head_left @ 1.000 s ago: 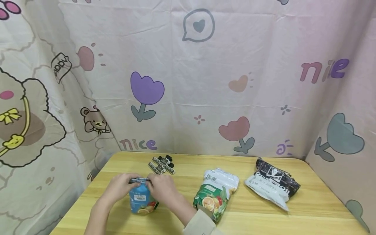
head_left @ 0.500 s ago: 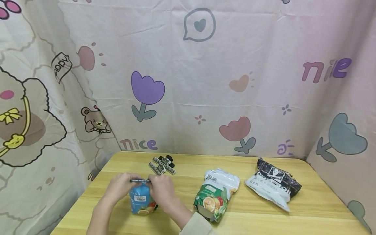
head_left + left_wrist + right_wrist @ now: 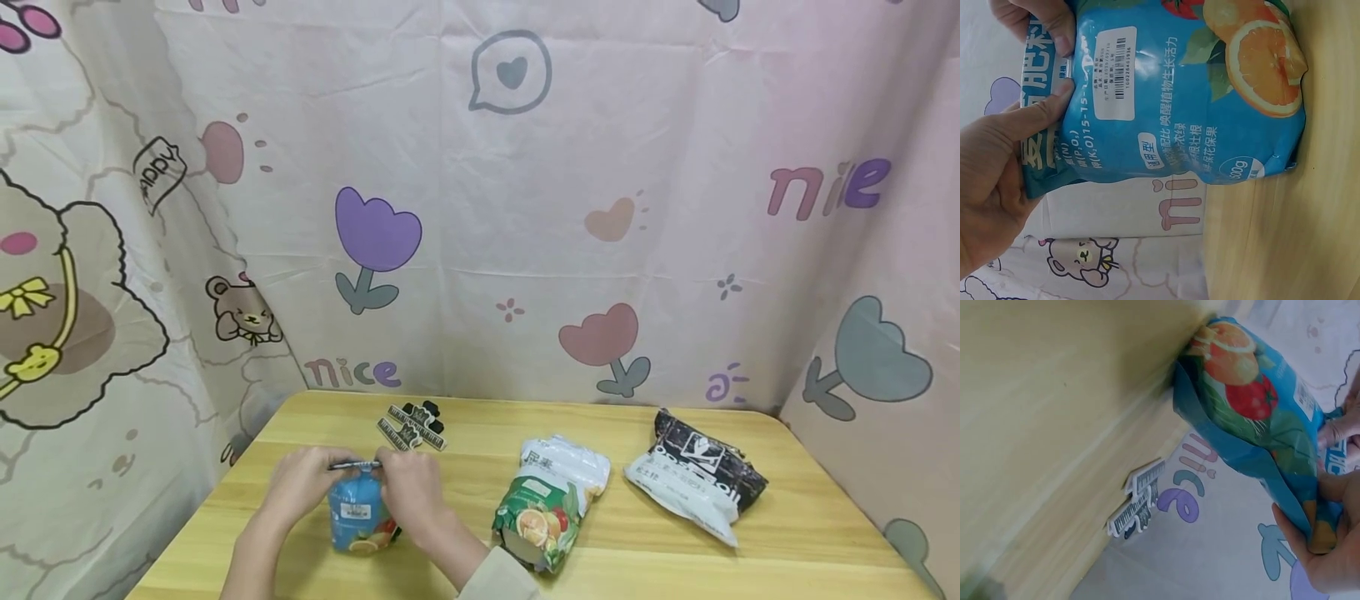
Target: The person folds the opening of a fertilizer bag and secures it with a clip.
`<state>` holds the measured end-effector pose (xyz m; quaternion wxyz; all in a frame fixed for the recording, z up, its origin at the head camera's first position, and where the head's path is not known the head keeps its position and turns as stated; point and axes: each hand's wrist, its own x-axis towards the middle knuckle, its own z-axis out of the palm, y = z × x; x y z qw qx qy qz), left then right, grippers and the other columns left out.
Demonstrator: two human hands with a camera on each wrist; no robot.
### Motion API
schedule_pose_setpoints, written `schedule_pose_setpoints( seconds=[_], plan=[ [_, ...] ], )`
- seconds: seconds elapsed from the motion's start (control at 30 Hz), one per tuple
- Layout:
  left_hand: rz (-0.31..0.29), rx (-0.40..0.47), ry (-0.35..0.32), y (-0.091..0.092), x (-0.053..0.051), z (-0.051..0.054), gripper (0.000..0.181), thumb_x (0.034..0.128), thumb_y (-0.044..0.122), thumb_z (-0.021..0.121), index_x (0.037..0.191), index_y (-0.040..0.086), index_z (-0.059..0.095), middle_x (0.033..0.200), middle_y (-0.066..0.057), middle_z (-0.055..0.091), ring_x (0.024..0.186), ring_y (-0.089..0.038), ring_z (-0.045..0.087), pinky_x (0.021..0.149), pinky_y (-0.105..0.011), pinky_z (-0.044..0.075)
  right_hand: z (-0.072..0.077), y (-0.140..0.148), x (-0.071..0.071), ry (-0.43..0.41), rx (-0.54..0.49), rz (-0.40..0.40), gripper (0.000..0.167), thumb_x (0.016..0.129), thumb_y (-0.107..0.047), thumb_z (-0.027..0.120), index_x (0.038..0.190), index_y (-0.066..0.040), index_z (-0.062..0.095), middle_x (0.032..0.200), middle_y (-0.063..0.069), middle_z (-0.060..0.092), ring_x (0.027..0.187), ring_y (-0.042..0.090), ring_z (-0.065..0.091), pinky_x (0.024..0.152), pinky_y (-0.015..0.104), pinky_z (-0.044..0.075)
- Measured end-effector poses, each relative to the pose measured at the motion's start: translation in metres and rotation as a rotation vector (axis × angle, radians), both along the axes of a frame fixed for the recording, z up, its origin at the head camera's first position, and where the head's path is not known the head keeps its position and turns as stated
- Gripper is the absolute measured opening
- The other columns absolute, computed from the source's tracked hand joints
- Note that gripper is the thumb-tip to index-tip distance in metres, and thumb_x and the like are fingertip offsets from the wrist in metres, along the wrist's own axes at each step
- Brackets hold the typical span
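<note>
A blue fertilizer bag (image 3: 358, 518) with pictures of fruit stands upright on the table. My left hand (image 3: 296, 487) grips the left end of its folded-over top. At the right end of that fold, my right hand (image 3: 414, 492) pinches the plastic. In the left wrist view the left thumb lies on the folded strip of the bag (image 3: 1147, 94), just above the white barcode label. The right wrist view has the bag's side (image 3: 1244, 419), with the thumb and fingers of my right hand (image 3: 1335, 544) around a top corner.
Behind the bag lie black clips with a piano-key pattern (image 3: 411, 425). To the right are a green-and-white bag (image 3: 542, 510) and, further off, a black-and-white bag (image 3: 697, 477). A printed curtain (image 3: 480, 208) hangs beyond the wooden table (image 3: 637, 567).
The bag's top strip has turned over and now looks thinner from above. Both hands have stayed on it, nearly in the same place. The head view has tilted slightly.
</note>
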<state>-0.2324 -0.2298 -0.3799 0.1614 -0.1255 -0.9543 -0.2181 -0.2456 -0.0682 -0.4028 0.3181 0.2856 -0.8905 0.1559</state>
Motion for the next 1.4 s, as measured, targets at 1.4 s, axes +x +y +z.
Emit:
schedule_pose_setpoints(
  seconds=[1.4],
  plan=[
    [-0.025,0.226,-0.088,-0.003,0.01,-0.011,0.025,0.0926,0.028,0.055,0.104,0.012,0.07,0.102,-0.007,0.067,0.097,-0.031,0.06,0.083,-0.053,0.044,0.002,0.008,0.002,-0.076,0.057,0.045,0.026,0.095,-0.031,0.049,0.083,-0.015,0.065,0.062,-0.006,0.061,0.048,0.004,0.049,0.044,0.015,0.035]
  ],
)
